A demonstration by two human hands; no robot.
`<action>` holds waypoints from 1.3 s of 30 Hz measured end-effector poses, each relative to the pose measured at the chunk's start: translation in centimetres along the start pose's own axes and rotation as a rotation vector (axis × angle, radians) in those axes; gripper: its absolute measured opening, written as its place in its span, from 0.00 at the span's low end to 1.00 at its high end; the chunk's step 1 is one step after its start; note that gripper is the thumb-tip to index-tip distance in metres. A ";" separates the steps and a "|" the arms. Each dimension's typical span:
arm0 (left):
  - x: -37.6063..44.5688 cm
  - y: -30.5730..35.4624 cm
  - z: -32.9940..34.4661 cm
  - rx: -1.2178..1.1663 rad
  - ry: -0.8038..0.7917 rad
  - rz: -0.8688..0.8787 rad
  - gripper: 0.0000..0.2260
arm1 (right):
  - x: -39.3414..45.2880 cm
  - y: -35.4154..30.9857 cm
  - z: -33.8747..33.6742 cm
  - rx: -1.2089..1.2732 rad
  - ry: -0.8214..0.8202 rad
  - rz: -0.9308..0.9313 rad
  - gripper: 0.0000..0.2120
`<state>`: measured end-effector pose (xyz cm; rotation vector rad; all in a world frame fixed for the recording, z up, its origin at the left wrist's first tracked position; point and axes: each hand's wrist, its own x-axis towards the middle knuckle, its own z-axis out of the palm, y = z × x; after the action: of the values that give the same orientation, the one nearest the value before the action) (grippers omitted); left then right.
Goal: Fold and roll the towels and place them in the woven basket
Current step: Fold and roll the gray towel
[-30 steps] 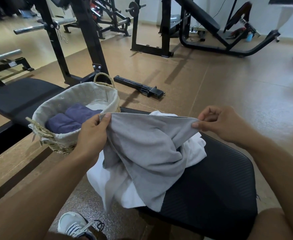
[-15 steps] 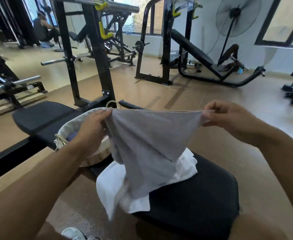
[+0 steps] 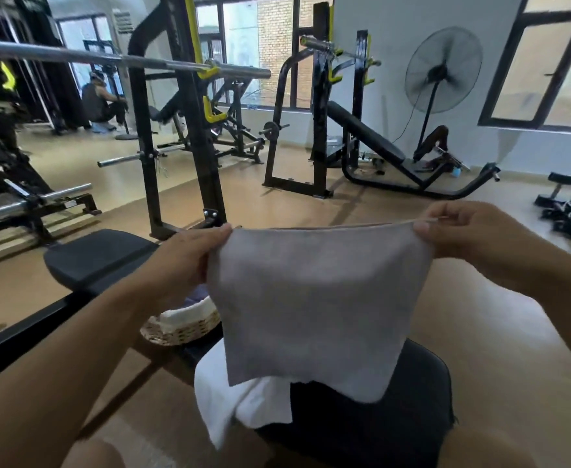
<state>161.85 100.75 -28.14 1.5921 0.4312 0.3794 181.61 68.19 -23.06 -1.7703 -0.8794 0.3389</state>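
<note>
Grey towel point(image 3: 314, 305), bunched a second ago, now hangs flat above the bench point(image 3: 412, 417), top corners pinched by left hand point(image 3: 189, 261) and right hand point(image 3: 463, 231); ready for folding, basket point(image 3: 183, 327) lower left.

Woven basket point(image 3: 183, 327) mouth is screened by gray towel point(image 3: 311, 298); bench pad point(image 3: 378, 420) partly covered by white towel point(image 3: 243, 396).

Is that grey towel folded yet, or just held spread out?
Spread out: the grey towel hangs flat, its top corners pinched by the left hand and right hand.
</note>
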 end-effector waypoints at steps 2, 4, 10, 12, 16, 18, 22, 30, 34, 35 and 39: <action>-1.1 0.5 -0.4 -0.089 -0.148 -0.122 0.18 | -0.8 -0.1 -1.1 0.115 -0.251 0.066 0.06; -1.6 0.6 -0.7 -0.106 -0.243 -0.170 0.16 | -1.4 -0.1 -1.8 0.225 -0.349 0.103 0.04; 1.0 -1.5 -0.2 0.078 -0.055 -0.140 0.16 | 0.5 2.9 -0.7 -0.164 -0.201 0.164 0.10; 1.8 -3.1 0.4 0.150 -0.069 -0.151 0.15 | 1.6 5.1 0.5 -0.268 -0.151 0.207 0.09; 3.6 -5.8 1.2 0.152 -0.030 -0.171 0.16 | 2.7 8.8 2.2 -0.254 -0.029 0.255 0.07; 4.5 -6.8 1.7 0.117 -0.003 -0.180 0.16 | 3.1 10.0 2.7 -0.217 0.035 0.263 0.06; 5.8 -8.2 1.6 0.099 0.004 -0.279 0.15 | 3.4 10.6 2.9 -0.178 -0.025 0.277 0.05; 8.6 -9.9 2.3 0.960 0.038 -0.772 0.35 | 3.7 9.9 0.5 0.410 -0.467 0.458 0.09; 8.9 -12.6 1.8 0.421 0.314 -0.495 0.13 | 5.2 12.3 2.4 0.098 -0.251 0.532 0.08; 8.6 -12.8 1.4 0.112 0.146 -0.426 0.13 | 5.6 13.4 3.2 -0.023 -0.157 0.519 0.07; 8.9 -14.3 1.6 0.055 0.063 -0.264 0.13 | 7.2 17.4 6.3 -0.206 0.131 0.423 0.06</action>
<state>169.78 104.41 -42.71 1.5546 0.6967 0.2172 189.65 75.06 -39.89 -2.1447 -0.4539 0.4094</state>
